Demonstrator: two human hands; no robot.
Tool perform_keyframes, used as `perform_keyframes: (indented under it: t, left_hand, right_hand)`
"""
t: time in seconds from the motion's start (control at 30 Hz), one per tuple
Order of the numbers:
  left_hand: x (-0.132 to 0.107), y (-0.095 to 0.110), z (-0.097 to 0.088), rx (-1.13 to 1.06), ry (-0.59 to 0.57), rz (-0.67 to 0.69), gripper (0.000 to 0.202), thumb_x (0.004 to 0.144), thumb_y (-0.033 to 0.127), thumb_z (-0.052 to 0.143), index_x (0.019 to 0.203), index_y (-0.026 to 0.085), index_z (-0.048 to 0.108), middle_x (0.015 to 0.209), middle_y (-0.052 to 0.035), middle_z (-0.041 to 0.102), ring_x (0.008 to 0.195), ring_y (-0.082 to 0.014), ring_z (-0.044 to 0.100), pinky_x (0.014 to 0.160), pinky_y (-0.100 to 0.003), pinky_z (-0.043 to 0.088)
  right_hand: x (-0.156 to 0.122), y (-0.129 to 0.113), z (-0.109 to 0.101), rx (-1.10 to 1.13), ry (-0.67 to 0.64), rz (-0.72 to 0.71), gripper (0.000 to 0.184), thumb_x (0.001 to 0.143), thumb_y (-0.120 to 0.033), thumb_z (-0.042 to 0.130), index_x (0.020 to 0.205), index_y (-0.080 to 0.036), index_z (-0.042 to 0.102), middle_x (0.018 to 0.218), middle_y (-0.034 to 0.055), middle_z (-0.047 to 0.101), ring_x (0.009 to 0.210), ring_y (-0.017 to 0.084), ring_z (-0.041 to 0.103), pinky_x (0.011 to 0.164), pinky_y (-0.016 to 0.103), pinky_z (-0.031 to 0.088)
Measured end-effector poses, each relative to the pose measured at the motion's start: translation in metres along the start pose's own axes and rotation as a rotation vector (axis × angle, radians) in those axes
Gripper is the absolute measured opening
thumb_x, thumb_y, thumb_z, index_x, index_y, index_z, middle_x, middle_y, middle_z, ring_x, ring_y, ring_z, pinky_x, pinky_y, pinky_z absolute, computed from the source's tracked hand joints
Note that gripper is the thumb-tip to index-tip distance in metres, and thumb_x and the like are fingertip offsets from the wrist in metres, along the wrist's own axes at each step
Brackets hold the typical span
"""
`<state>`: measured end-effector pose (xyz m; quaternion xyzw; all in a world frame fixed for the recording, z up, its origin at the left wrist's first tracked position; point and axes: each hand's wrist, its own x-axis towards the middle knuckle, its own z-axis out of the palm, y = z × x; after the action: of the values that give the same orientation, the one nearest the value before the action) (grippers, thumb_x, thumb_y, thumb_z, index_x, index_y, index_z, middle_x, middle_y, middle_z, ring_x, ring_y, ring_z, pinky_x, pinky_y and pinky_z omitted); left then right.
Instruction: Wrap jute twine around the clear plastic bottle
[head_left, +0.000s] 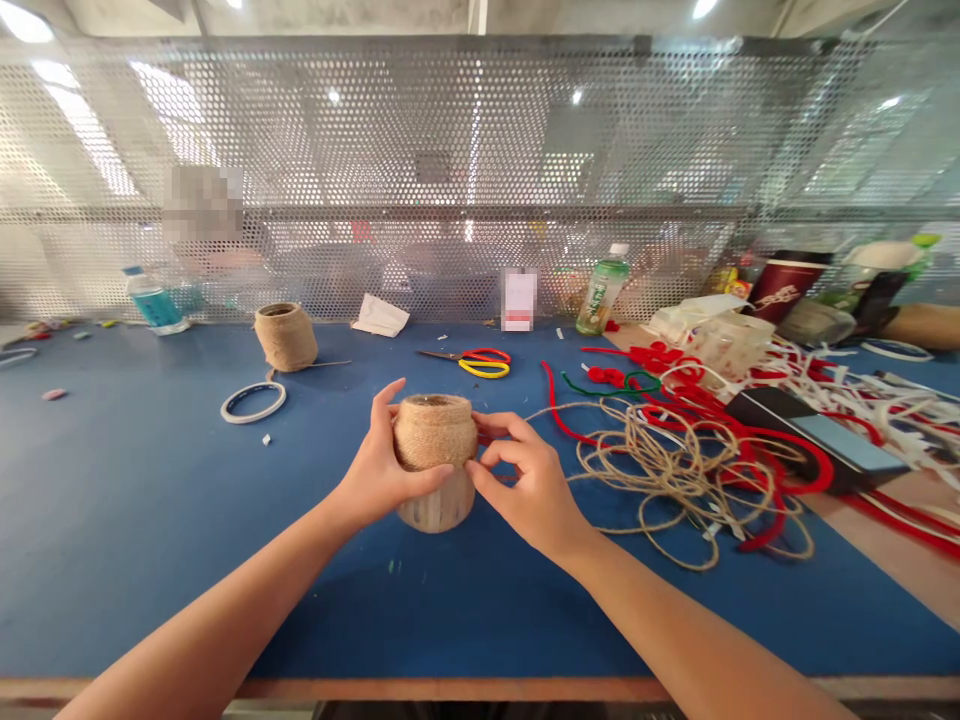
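My left hand (pixel 373 465) grips a wooden cup (pixel 435 507) around its twine-wrapped upper half (pixel 433 432), while its lower part shows bare pale wood. My right hand (pixel 525 490) is at the cup's right side, its thumb and fingertips pinched close to the wrapping. A strand of jute twine (pixel 555 408) seems to run into those fingers from a loose tangle of twine (pixel 660 490) on the right. Another twine-wrapped vessel (pixel 285 338) stands farther left, out of reach of both hands.
The blue-topped table (pixel 150 520) holds scissors (pixel 480 362), a white ring (pixel 253 403), and a heap of red pipe cleaners (pixel 720 430) beside white pieces and a dark box. Bottles and cups line the back, before a perforated metal screen (pixel 450 130), with a person (pixel 202 225) beyond it.
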<state>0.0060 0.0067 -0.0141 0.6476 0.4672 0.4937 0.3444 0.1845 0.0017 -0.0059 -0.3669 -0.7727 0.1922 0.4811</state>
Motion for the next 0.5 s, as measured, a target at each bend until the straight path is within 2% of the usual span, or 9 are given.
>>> perform_keyframes:
  t: [0.23, 0.5]
  left_hand:
    - [-0.0023, 0.0019, 0.0019, 0.017, 0.054, 0.043, 0.105, 0.052, 0.032, 0.076, 0.134, 0.023, 0.01, 0.102, -0.0064, 0.052, 0.096, -0.0235, 0.055, 0.09, -0.043, 0.04]
    - [-0.0026, 0.0017, 0.0029, 0.002, 0.101, 0.03, 0.1, 0.051, 0.031, 0.077, 0.13, 0.023, 0.015, 0.098, -0.0064, 0.054, 0.092, -0.0234, 0.058, 0.086, -0.043, 0.043]
  right_hand:
    - [-0.0005, -0.0008, 0.0015, -0.029, 0.01, -0.057, 0.018, 0.073, -0.015, 0.059, 0.056, -0.016, 0.055, 0.101, 0.0085, 0.058, 0.097, 0.019, 0.059, 0.081, 0.034, 0.052]
    - [-0.0006, -0.0013, -0.0005, -0.047, 0.001, -0.093, 0.014, 0.073, -0.015, 0.058, 0.059, -0.015, 0.056, 0.102, 0.0098, 0.058, 0.098, 0.019, 0.059, 0.082, 0.034, 0.051]
